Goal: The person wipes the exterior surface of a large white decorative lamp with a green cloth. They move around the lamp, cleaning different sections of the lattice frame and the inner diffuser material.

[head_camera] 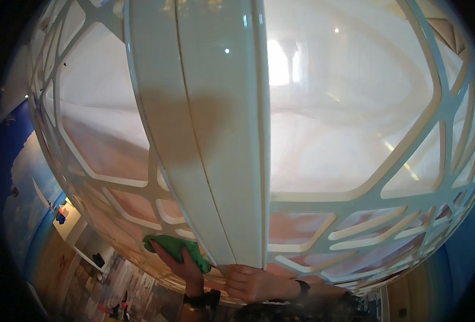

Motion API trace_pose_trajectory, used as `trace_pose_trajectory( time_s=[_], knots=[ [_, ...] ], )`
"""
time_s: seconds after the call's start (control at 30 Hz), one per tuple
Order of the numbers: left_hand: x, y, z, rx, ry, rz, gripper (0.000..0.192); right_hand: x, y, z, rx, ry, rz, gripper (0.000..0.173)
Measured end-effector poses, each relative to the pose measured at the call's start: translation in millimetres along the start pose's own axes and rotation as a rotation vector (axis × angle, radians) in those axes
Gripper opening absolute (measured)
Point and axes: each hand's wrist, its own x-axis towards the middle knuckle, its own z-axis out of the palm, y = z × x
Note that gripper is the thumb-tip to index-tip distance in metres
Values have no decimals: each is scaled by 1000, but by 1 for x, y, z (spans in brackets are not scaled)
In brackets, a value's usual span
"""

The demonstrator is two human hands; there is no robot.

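My left hand [183,263] presses a green cloth [177,247] against the lower left part of a pale lattice panel [141,191]. Its fingers are spread over the cloth, and a dark band circles the wrist. Just right of it, my right hand [251,281] has its fingers curled at the lower end of a glossy white vertical board [221,161], which has a thin dark seam running down it. Whether those fingers grip the board's edge is not clear. A second lattice panel [354,205], over a shiny white surface, is to the right of the board.
At the lower left are a white shelf unit [76,237] with small items on it and a patchwork-patterned floor [113,285] with red and dark objects. A blue wall with a cloud and sea picture [32,169] stands at the far left.
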Motion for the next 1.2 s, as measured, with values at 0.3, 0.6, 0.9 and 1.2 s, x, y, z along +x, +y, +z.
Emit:
trace_pose_trajectory(
  time_s=[0.3,0.6,0.9,1.2],
  knots=[
    [-45,-46,-21,-232,-138,-105,68,-4,5,9,-169,-5,-81,22],
    [-21,-20,-25,-532,-162,-382,47,-3,8,4,-87,-32,-80,28],
    [-60,-33,-42,-35,-289,-61,72,11,-21,-1,-174,-95,-62,25],
    [-79,-35,-47,233,-332,538,69,9,-31,6,-203,-116,-19,25]
  ],
)
